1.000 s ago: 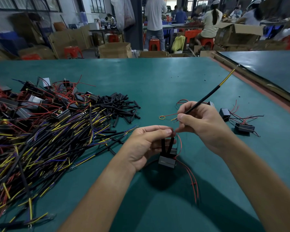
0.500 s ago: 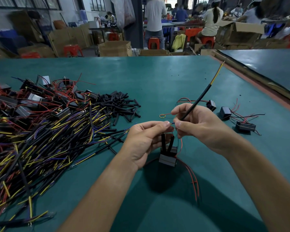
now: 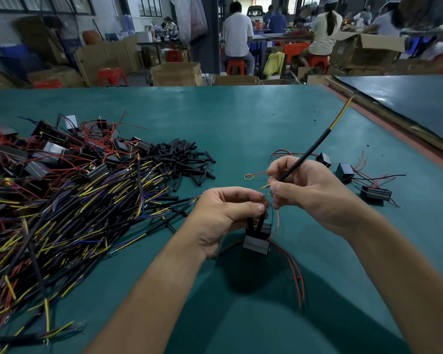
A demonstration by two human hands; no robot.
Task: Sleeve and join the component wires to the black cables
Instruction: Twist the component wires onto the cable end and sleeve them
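My left hand pinches the tops of two sleeves between thumb and curled fingers. The component hangs below them over the table, with its red wires trailing toward me. My right hand pinches a cable near its lower end, fingers curled around it. The cable slants up and right and is yellow at its far tip. The fingertips of both hands nearly meet. A cable pile lies at left, with loose sleeves beside it.
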